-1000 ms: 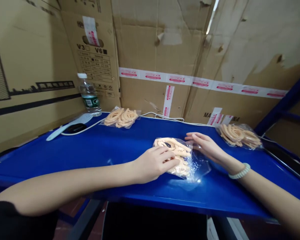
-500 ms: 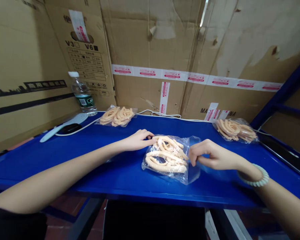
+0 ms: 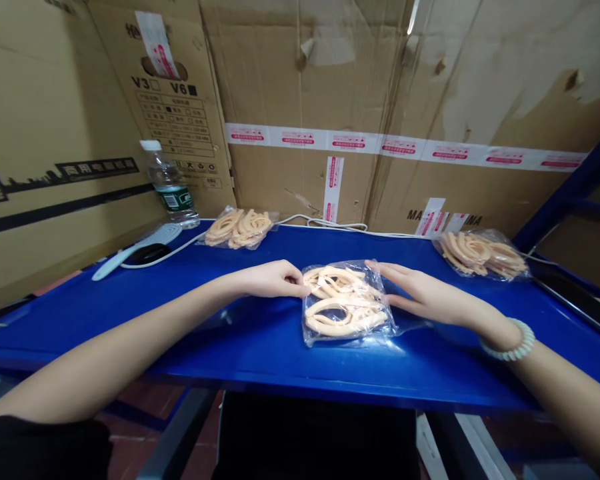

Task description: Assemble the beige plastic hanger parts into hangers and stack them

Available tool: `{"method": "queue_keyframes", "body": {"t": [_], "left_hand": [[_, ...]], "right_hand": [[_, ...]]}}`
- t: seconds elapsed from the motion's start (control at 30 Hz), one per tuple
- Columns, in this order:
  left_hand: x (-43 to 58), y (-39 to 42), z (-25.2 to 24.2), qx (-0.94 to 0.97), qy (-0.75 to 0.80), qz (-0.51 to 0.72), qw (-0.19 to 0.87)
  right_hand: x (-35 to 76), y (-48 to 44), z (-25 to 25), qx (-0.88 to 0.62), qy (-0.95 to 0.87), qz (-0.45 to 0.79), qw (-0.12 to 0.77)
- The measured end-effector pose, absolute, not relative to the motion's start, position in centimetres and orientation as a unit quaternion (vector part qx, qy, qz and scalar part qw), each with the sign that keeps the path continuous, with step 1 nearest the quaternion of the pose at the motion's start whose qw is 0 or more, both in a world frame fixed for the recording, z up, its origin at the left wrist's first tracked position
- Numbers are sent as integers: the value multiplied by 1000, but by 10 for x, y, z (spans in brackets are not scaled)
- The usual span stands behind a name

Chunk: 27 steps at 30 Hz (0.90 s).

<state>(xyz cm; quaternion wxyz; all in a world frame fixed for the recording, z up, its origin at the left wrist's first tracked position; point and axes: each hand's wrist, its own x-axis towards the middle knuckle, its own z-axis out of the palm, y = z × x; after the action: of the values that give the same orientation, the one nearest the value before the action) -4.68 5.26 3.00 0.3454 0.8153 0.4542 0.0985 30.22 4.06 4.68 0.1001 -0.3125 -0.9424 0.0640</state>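
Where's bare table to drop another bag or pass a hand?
Free: table stretch left of the left hand, up to the white tool; the band from middle bag back to the cable; the gap between right hand and right bag. Crowded: back-left corner with bottle, white tool, back-left bag; both hands flank the middle bag.

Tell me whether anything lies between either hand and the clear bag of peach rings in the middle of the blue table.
Nothing visible does. The left hand touches the left edge of the bag, the right hand lies open against its right edge. The back-left bag and back-right bag sit well apart.
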Motion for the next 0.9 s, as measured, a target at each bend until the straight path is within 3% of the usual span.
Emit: {"method": "queue_keyframes", "body": {"t": [0.23, 0.37, 0.57, 0.73, 0.9], "left_hand": [[-32, 42, 29, 665, 486, 214, 525], [-24, 36, 36, 589, 495, 284, 571], [-18, 36, 46, 534, 474, 411, 566], [-7, 49, 67, 495, 443, 409, 625], [14, 60, 99, 613, 422, 391, 542]], "right_hand": [[285, 30, 42, -215, -964, 100, 116], [274, 24, 34, -228, -957, 136, 119], [276, 32, 30, -241, -951, 138, 137], [284, 45, 25, -243, -946, 162, 139], [297, 56, 18, -274, -933, 163, 168]]}}
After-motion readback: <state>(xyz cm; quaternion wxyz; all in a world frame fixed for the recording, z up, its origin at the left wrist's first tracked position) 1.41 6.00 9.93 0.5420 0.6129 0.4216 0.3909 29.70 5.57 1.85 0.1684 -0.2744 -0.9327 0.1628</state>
